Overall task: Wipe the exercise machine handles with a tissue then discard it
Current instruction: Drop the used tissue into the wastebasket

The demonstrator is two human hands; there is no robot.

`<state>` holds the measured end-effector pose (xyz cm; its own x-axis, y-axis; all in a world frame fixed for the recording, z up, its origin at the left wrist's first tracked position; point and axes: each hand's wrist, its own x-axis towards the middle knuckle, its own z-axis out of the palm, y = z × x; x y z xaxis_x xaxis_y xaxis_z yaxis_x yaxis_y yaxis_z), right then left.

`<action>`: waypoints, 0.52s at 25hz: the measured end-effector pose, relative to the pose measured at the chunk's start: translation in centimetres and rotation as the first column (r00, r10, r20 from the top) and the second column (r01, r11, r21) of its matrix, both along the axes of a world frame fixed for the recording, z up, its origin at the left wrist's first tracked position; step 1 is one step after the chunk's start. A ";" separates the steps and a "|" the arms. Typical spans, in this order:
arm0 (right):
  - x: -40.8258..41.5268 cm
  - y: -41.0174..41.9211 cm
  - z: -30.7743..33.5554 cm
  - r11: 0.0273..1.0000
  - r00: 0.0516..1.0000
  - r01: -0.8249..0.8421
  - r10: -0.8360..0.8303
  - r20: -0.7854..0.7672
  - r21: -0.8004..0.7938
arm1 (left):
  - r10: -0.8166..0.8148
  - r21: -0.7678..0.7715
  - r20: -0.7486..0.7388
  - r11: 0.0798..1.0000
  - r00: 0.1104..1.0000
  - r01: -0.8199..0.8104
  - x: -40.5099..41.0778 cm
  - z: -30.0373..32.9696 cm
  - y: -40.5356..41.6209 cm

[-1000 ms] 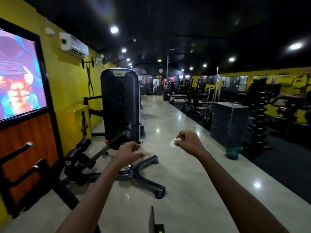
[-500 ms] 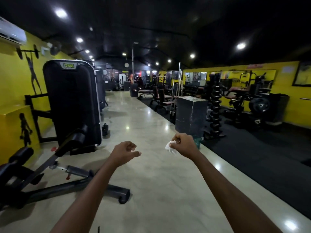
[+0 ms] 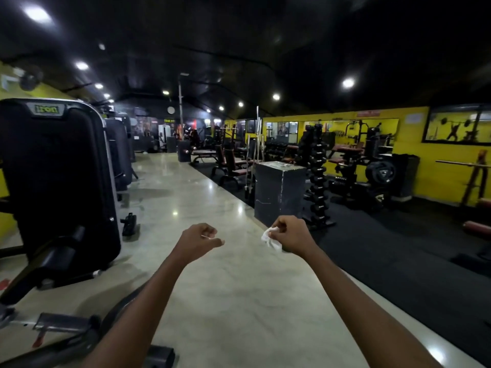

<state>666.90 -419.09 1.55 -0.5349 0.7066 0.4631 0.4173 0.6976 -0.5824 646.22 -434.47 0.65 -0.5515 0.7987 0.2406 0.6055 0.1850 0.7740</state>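
Pinching crumpled tissue [image 3: 271,239] in right hand [image 3: 291,236], we are judging it light, soft, easy to tear; left hand [image 3: 198,241] curling on nothing, grip narrow.

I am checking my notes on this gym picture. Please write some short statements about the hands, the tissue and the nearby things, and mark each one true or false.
1. The right hand grips a white tissue. True.
2. The left hand is wiping a machine handle. False: it hangs in the air over the pale floor, fingers curled, touching no machine.
3. A black weight machine stands to the left. True.
4. The tissue lies on the floor. False: the right hand holds it.
5. A dark box stands ahead, beyond the right hand. True.
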 end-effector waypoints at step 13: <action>-5.4 29.0 -2.5 0.996 0.997 0.070 -0.071 -0.039 -0.047 | -0.075 -0.036 -0.010 0.997 0.997 0.074 -6.4 -1.9 29.7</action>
<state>661.49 -390.08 -0.92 -0.4645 0.7629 0.4497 0.4399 0.6395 -0.6305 639.82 -404.78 -1.29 -0.4877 0.8455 0.2173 0.6271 0.1662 0.7610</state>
